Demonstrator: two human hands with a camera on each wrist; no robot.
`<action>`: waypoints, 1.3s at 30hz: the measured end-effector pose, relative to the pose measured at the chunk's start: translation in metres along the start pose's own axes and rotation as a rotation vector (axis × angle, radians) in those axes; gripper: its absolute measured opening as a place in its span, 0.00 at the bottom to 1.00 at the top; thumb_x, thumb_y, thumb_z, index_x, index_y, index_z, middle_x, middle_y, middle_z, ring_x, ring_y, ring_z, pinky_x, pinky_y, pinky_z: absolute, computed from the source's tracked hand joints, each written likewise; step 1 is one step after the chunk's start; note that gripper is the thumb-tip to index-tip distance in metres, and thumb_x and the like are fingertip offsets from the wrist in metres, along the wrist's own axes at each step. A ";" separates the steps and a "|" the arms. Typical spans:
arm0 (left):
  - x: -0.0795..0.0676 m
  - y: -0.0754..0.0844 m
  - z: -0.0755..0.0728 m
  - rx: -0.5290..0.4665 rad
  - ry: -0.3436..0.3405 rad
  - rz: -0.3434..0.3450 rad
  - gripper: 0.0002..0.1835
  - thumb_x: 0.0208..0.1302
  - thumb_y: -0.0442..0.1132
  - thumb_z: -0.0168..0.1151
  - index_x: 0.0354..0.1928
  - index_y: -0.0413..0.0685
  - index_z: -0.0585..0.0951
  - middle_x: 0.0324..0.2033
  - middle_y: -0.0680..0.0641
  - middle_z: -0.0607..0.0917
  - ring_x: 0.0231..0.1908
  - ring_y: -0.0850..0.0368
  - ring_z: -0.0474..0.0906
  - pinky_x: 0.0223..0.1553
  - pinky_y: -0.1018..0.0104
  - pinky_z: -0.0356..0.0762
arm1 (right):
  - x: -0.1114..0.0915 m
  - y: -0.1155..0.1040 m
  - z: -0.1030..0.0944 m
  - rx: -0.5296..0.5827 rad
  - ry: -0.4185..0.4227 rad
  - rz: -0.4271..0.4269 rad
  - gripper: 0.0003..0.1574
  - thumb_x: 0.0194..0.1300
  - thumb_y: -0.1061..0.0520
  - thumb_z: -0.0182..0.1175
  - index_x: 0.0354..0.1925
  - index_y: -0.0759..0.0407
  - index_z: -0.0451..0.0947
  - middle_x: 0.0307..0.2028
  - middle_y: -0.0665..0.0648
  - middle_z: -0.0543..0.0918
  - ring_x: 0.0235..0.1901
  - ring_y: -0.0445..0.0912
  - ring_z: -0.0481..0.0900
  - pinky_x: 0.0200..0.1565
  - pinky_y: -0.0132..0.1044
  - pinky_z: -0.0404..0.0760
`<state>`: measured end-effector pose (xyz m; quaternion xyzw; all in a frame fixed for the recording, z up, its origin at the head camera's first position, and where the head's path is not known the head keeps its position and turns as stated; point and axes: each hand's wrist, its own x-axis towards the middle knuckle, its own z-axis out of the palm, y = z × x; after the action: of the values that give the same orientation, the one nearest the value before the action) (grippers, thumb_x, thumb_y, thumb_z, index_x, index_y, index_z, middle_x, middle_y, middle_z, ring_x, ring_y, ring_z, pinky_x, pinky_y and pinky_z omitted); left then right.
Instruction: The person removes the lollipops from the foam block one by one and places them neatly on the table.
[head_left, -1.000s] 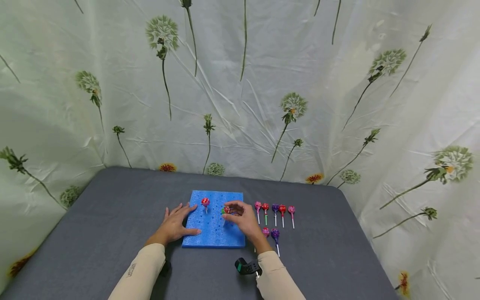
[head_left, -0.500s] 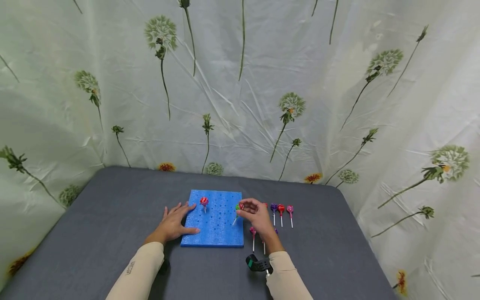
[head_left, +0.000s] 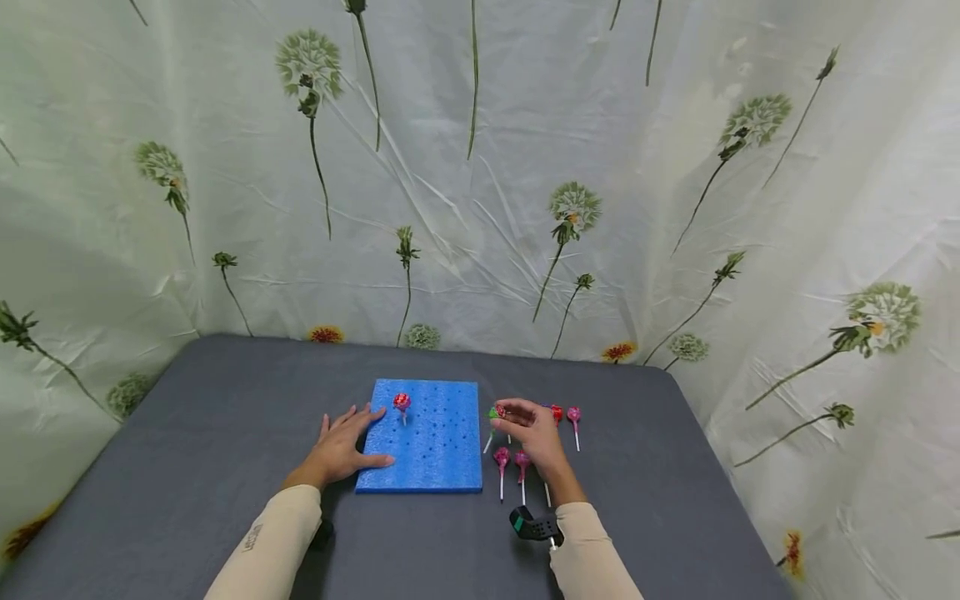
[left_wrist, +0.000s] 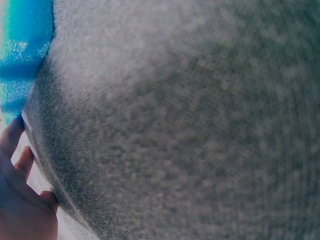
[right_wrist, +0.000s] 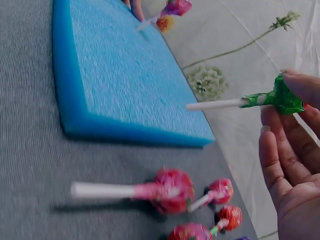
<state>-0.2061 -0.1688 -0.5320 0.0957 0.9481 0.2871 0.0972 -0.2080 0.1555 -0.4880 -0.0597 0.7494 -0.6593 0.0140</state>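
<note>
A blue foam board [head_left: 435, 471] dotted with small holes lies on the table. One red-and-pink lollipop [head_left: 402, 402] stands upright in its upper left part. My left hand [head_left: 335, 447] rests spread along the board's left edge, thumb and fingertips over the border. Just past the board's right edge, my right hand [head_left: 534, 435] pinches a lollipop with a green wrapper [right_wrist: 286, 97] by its head between thumb and fingers. In the right wrist view its white stick points away from the hand, toward the foam. Below it lies a pink lollipop [right_wrist: 172, 191].
More lollipops lie right of the board, sticks toward me: a pink one [head_left: 573, 415] and a red one [head_left: 557, 412] in the back row, another pink one [head_left: 522, 458] in front. My right forearm covers some. A floral curtain [head_left: 465, 208] hangs behind the grey table [head_left: 660, 500].
My right hand has moved right with the green-wrapped lollipop, from over the foam board to beyond its right edge above the laid-out lollipops. My left hand stays at the board's left edge.
</note>
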 end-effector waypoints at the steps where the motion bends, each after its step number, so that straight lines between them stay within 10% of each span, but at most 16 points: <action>1: 0.000 0.000 0.000 0.000 -0.003 0.001 0.53 0.48 0.65 0.70 0.72 0.46 0.63 0.70 0.32 0.58 0.70 0.30 0.46 0.65 0.29 0.29 | -0.002 -0.002 -0.002 0.002 0.001 -0.017 0.20 0.58 0.69 0.67 0.49 0.73 0.78 0.45 0.66 0.83 0.38 0.39 0.81 0.41 0.28 0.80; 9: 0.000 0.001 0.001 -0.001 -0.015 -0.003 0.53 0.48 0.66 0.70 0.72 0.46 0.63 0.71 0.32 0.57 0.70 0.30 0.46 0.65 0.29 0.28 | -0.019 -0.019 -0.016 -0.041 0.055 -0.040 0.17 0.58 0.71 0.65 0.46 0.78 0.77 0.42 0.69 0.82 0.36 0.38 0.80 0.40 0.27 0.79; 39: 0.000 -0.002 0.001 0.000 -0.009 -0.004 0.54 0.48 0.67 0.68 0.72 0.46 0.62 0.71 0.31 0.57 0.70 0.29 0.45 0.65 0.29 0.27 | -0.028 0.040 -0.084 -0.216 0.040 0.014 0.17 0.61 0.67 0.64 0.49 0.71 0.79 0.46 0.66 0.83 0.41 0.37 0.79 0.44 0.27 0.78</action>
<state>-0.2064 -0.1703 -0.5338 0.0952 0.9478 0.2867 0.1018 -0.1916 0.2463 -0.5182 -0.0424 0.8165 -0.5758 -0.0029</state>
